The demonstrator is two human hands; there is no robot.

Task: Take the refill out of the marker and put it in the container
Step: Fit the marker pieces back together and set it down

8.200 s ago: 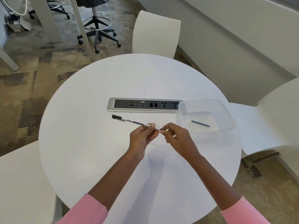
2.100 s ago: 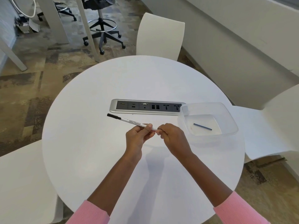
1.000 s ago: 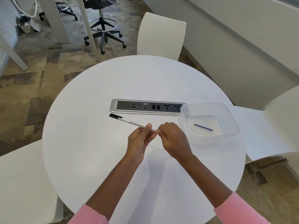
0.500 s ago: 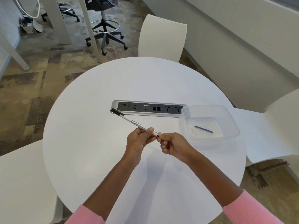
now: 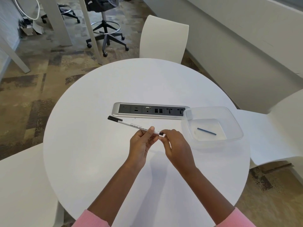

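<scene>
Head view: left hand (image 5: pixel 142 141) grips one marker (image 5: pixel 131 125); right hand (image 5: pixel 176 145) pinches its end; one refill (image 5: pixel 206 131) in one container (image 5: pixel 236 122)

The marker (image 5: pixel 131 125) is a slim white barrel with black print and a black cap, held off the worktop and tilted, cap end away to the left of the fingers (image 5: pixel 150 131). A short black piece (image 5: pixel 161 133) shows at its near end, between both hands' fingers. The container (image 5: pixel 236 123), clear and open, sits right of them, a thin blue refill (image 5: pixel 206 131) lying flat inside.
</scene>
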